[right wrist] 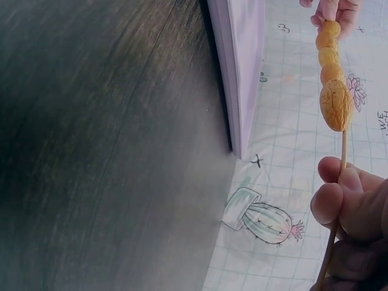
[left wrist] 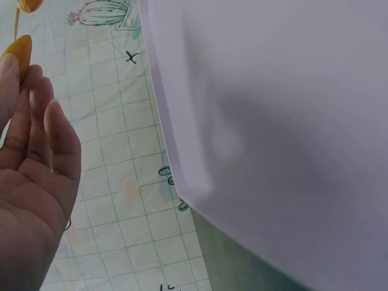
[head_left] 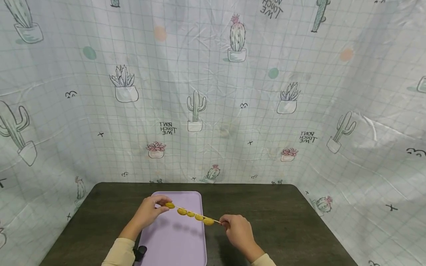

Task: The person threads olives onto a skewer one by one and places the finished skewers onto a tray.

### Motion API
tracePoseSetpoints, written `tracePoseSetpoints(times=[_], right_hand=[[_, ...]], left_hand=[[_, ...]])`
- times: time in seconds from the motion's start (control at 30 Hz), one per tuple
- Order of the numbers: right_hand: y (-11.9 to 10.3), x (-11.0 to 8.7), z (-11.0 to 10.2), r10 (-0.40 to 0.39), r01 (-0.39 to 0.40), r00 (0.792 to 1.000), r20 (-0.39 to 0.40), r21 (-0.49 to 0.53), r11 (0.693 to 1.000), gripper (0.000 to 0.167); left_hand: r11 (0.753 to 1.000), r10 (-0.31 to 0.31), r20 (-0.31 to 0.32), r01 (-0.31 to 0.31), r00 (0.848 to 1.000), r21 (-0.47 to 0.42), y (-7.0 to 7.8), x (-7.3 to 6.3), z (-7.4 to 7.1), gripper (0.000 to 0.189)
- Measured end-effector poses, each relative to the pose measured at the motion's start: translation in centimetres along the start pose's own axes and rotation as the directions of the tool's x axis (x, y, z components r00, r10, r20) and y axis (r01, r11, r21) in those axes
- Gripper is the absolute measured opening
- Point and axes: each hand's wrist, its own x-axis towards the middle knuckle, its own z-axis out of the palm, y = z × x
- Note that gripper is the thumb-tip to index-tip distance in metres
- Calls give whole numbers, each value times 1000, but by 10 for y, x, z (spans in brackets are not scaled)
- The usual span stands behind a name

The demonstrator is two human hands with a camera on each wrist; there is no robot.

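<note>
A thin wooden skewer (right wrist: 344, 145) carries several yellow, wrinkled, oval food pieces (head_left: 190, 214) and spans the space between both hands. Its bare lower end is pinched by the right hand (head_left: 239, 231) between thumb and fingers, as the right wrist view shows. At the other end, the left hand (head_left: 148, 211) pinches the outermost yellow piece (head_left: 170, 205) with thumb and fingertips. A stretch of bare stick shows between that piece and the rest, which sit close together. The loaded skewer is held up over the lilac tray (head_left: 173, 251), tilted down toward the right hand.
The tray lies lengthwise on a dark wooden table (head_left: 273, 221), casting the skewer's shadow on its surface. A cactus-print curtain (head_left: 213, 74) surrounds the table at the back and sides. A black strap device (head_left: 140, 253) sits at the left wrist.
</note>
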Motion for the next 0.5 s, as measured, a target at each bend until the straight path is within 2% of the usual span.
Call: tracePoseSetpoints(times=[0.33,0.5], right_hand=[[4,-1,0,-12,12,1000,4,-23,1000,21],[3,-1,-2,-9,9,1000,16,-34,999,20]], left_hand=[[1000,-14,16,15,1000,-27,2,0,4,19],[999,1,25,0,1000,-41,1,-1,5,17]])
